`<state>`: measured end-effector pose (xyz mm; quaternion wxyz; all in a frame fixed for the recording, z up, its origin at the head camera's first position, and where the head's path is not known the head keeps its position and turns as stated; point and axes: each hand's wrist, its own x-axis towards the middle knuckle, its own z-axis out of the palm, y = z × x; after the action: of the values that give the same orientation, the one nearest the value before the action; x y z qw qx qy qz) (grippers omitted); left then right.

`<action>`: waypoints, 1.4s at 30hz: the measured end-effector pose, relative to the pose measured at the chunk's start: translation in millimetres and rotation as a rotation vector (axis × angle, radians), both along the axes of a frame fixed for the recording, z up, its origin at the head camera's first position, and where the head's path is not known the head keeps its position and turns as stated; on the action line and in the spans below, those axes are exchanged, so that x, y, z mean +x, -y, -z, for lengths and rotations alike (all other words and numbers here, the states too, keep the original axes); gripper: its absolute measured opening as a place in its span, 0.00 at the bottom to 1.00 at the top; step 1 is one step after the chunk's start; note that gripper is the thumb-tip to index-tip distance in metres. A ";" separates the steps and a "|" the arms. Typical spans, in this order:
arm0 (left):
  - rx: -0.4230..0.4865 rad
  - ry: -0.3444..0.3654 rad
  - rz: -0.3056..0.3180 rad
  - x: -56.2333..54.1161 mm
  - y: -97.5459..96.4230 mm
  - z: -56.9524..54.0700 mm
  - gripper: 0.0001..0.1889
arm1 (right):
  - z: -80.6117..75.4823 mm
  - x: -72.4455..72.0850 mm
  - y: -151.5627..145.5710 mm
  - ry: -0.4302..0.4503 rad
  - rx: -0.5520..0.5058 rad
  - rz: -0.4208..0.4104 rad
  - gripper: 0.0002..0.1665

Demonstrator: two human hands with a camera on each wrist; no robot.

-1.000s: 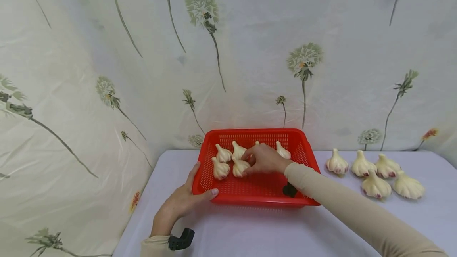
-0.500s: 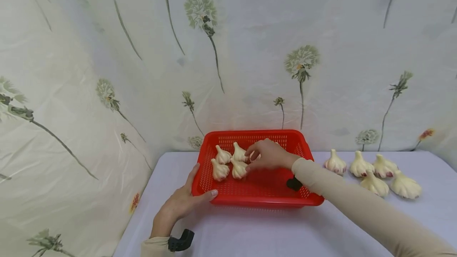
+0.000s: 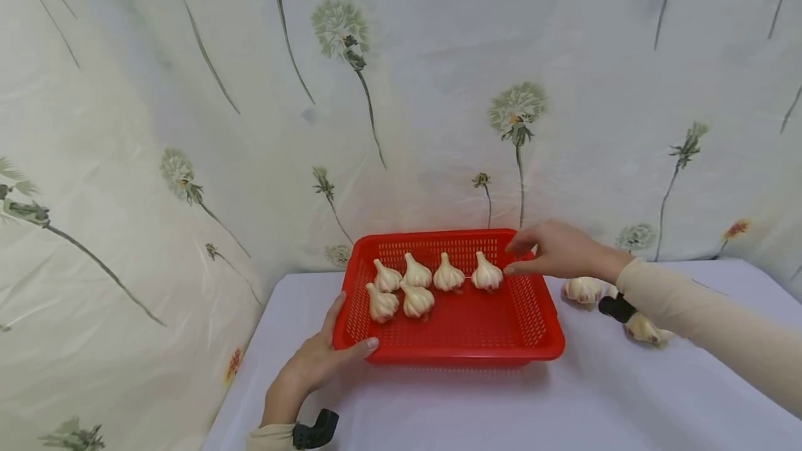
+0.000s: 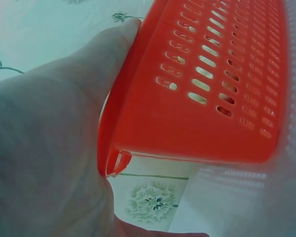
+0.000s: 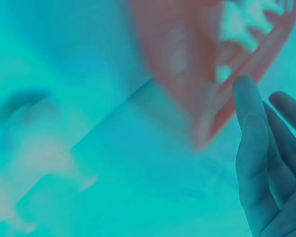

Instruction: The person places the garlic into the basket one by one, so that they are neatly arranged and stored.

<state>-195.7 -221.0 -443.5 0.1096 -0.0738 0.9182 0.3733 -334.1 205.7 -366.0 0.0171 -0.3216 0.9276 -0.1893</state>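
Note:
A red plastic basket (image 3: 464,353) with slotted walls stands on the table. Several garlic bulbs (image 3: 448,272) lie in it, toward its left and back. My left hand (image 3: 313,365) holds the basket's front left corner, thumb on the front rim and fingers along the left side. The slotted wall (image 4: 207,98) fills much of the left wrist view. Over the basket's back right corner hovers my right hand (image 3: 560,250), fingers apart with nothing between them. Beneath the right forearm, more garlic bulbs (image 3: 583,290) show on the table, partly hidden by the hand and sleeve.
The table has a pale lilac cover (image 3: 438,409). Behind it and on the left hangs a curtain (image 3: 426,124) printed with dandelions. A black wrist camera (image 3: 617,308) sits on the right wrist, another (image 3: 316,430) on the left.
My right hand has let go of a garlic bulb inside the basket, lifted out and moved right past the rim. My left hand has stayed on the basket's corner.

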 end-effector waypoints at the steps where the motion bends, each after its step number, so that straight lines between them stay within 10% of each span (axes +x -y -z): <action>1: -0.002 0.002 0.001 0.3 -0.7 0.4 0.62 | 1.2 2.8 -12.5 0.008 -0.006 0.025 0.26; 14: -0.015 -0.013 0.013 2.5 -1.3 -0.3 0.63 | 15.6 43.1 -132.1 -0.055 0.092 0.254 0.39; 22: -0.041 -0.008 0.014 2.2 -2.6 -0.6 0.63 | 51.1 59.3 -177.6 -0.011 0.141 0.316 0.39; 31: -0.025 -0.005 0.020 2.1 -4.4 0.1 0.64 | 92.3 69.8 -201.8 0.021 0.131 0.369 0.41; 42: -0.029 -0.003 0.025 1.3 -3.8 1.3 0.63 | 99.3 73.3 -199.7 0.051 0.133 0.372 0.47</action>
<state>-194.4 -217.1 -444.8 0.1116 -0.0634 0.9246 0.3586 -260.8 405.4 -465.3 0.0263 -0.1379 0.9808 -0.1356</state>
